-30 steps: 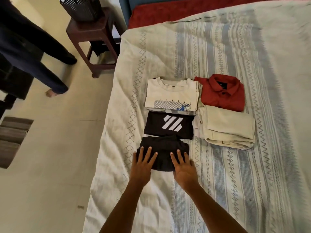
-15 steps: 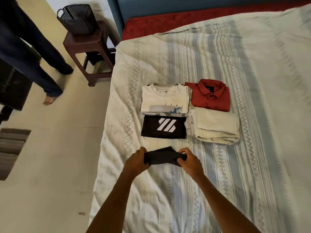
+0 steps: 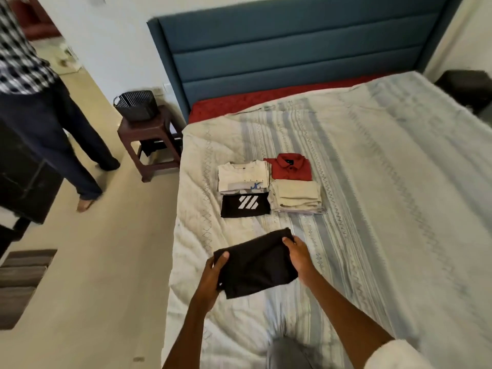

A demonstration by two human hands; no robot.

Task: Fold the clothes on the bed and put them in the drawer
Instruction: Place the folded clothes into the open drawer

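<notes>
Your left hand and right hand each grip an end of the folded black garment, held above the bed, well short of the four folded clothes.

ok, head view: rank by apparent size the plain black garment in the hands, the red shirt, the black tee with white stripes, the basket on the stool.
1. Plain black garment, largest, though it is nearest the camera.
2. Black tee and red shirt look alike; not ranked.
3. Basket, smallest, and farthest away.
</notes>
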